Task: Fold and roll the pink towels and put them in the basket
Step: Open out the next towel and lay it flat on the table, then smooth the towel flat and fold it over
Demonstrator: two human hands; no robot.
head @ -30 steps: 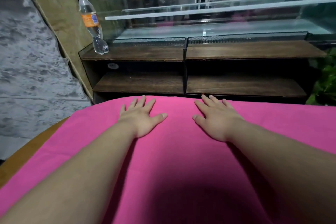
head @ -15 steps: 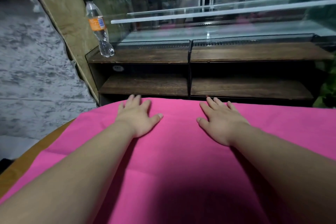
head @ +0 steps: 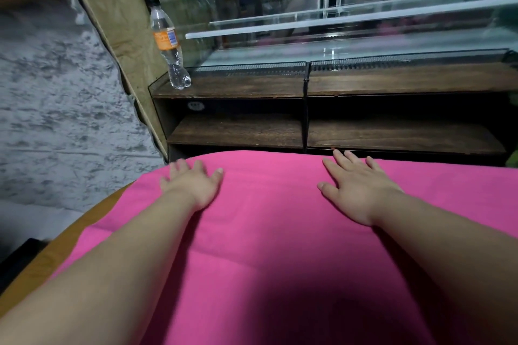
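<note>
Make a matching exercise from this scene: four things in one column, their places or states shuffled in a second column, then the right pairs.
1. pink towel
2. bottle
3. left hand
4. right hand

A. standing on the top shelf, left end
B. palm down on the towel, away from the bottle
C. spread over the table
D. palm down on the towel, near its left corner

Pairs: 1-C, 2-A, 3-D, 4-B

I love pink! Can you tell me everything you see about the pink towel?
The pink towel is plain bright pink cloth, spread flat over a wooden table, with faint fold creases. The left hand and right hand lie flat on it near its far edge, fingers straight.
</note>
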